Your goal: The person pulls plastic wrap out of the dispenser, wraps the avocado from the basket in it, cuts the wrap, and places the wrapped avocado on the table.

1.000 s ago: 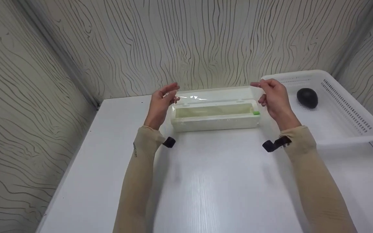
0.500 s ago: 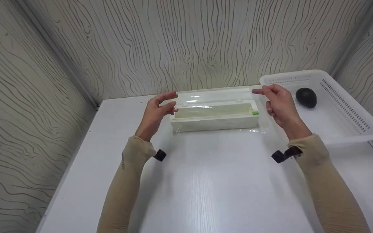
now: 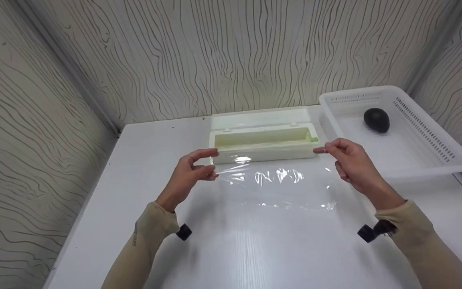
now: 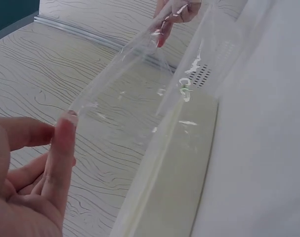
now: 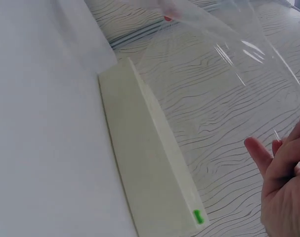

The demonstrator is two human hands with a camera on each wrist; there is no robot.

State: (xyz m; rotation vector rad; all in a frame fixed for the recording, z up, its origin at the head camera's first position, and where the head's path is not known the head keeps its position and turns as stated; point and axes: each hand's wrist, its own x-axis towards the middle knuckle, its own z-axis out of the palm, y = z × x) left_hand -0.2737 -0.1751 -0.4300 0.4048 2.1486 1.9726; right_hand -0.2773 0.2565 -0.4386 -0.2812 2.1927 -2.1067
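A clear sheet of plastic wrap (image 3: 271, 180) is stretched between my two hands, in front of a long white wrap box. My left hand (image 3: 191, 172) pinches its left edge between thumb and fingers; the left wrist view shows the film running from that fingertip. At the other side my right hand (image 3: 355, 164) pinches the right edge. Behind the film stands the wrap box (image 3: 267, 153), its lid (image 3: 261, 117) laid back toward the wall and a green slider (image 3: 314, 139) at its right end. Both hands are apart from the box's body.
A white perforated basket (image 3: 419, 170) stands at the back right, with a dark egg-shaped object (image 3: 376, 120) inside. Wood-grain panels (image 3: 215, 52) border the white table (image 3: 239, 249) at the back and sides.
Both hands have come down and toward me from above the open box, moving slightly apart. The plastic wrap has moved with them and now hangs in front of the box.
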